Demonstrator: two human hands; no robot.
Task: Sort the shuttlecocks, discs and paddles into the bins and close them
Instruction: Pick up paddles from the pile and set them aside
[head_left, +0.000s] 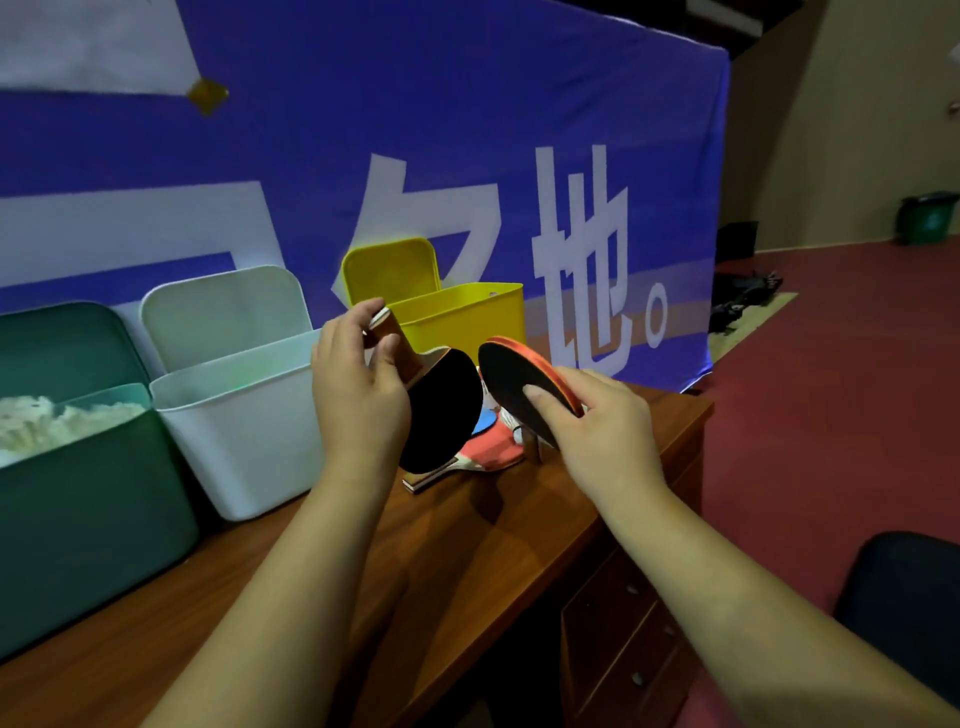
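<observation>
- Head view: three open bins on the bench (467, 525); left of both grips, the green bin (78, 488) holds white shuttlecocks (47, 421), beside the white bin (249, 431).
- Yellow bin (467, 317) stands behind the grips.
- Left hand (358, 395) grasps a black paddle (441, 410) by its handle.
- Right hand (597, 431) pinches a second paddle (524, 387), above more paddles (488, 449).

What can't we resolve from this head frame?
- Yellow bin contents: head view, front wall blocks the inside.
- White bin contents: head view, wall hides the interior.
- Green bin: cut off by the left edge; its pale contents are blurred.
- Paddles on the table: count unclear, covered by the paddles in the left hand and right hand.
</observation>
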